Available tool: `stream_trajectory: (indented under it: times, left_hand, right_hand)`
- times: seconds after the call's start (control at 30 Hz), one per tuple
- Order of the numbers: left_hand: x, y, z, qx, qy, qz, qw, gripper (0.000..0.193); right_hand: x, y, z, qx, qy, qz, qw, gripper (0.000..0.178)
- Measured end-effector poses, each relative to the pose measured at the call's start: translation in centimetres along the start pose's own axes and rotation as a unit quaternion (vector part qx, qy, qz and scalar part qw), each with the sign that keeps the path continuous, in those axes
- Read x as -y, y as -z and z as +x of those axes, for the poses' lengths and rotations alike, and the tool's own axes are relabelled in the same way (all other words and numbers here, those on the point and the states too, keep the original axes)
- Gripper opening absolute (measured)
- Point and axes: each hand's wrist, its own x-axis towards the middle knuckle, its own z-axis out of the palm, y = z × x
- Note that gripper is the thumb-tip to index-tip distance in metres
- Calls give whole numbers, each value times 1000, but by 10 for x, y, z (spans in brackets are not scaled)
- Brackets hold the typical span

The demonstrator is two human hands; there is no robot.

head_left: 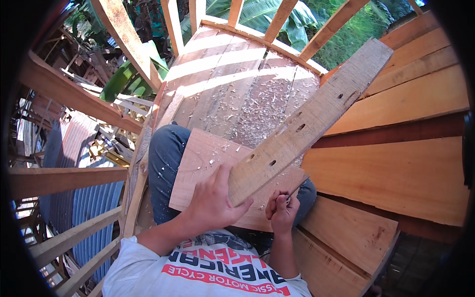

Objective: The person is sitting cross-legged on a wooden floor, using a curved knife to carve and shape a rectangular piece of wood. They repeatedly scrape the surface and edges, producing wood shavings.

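A long wooden plank with several small dark slots cut through its face slants up and away to the right. My left hand is closed on its near end, thumb along the end edge. Beneath the plank, a wide flat board rests across my lap. Just right of the plank's near end, my right hand is closed round a thin dark metal tool. That tool points up and to the right; the fist hides its rear part, and its exact kind cannot be made out.
Wood shavings litter the plank floor ahead. Stacked boards line the right side. Upright timber posts and rails stand at the left and far edges. Corrugated metal sheets lie beyond the left rails.
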Motion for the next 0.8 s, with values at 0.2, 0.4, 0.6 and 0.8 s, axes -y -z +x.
stream_trajectory:
  times: [0.2, 0.4, 0.6, 0.8]
  left_hand:
    - [-3, -6, -6, 68, -11, -56, 996, 67]
    - [3, -1, -8, 143, -40, -49, 988, 79]
    - [1, 3, -8, 158, 0, -101, 982, 80]
    - [-9, 14, -1, 100, 48, -102, 989, 78]
  right_hand:
    - [12, -29, 11, -62, 77, 67, 993, 53]
    - [35, -44, 15, -145, 28, 115, 982, 49]
    - [27, -37, 12, -118, 58, 82, 988, 38]
    - [18, 0, 4, 10, 64, -96, 993, 50]
